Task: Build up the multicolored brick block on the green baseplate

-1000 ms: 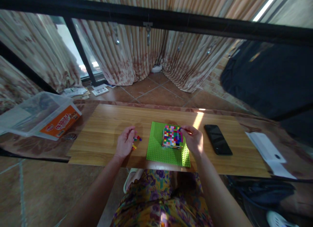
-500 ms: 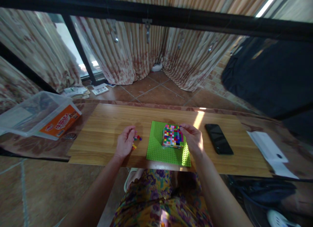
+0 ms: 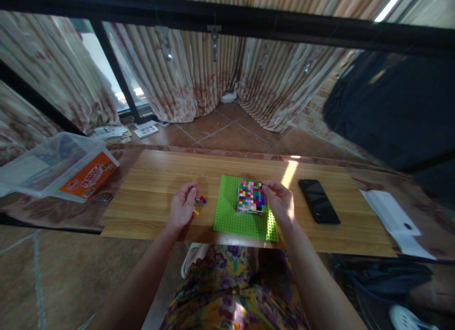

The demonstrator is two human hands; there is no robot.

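Flowery clothes are covering the person's lap, closest of all. Next, a wooden table is holding the toys. A flat green baseplate is lying on it, and a blocky stack of little colourful toy bricks is sitting on the baseplate. The right hand is bending its fingers by the stack's far right corner; I cannot tell if it is pinching a brick. The left hand is curling beside a few loose bricks, left of the baseplate; I cannot tell if its fingers are closing on anything. A black phone is resting right of the right hand. A clear plastic tub is standing past the table's left end. Far back, striped curtains are hanging down to the floor tiles.
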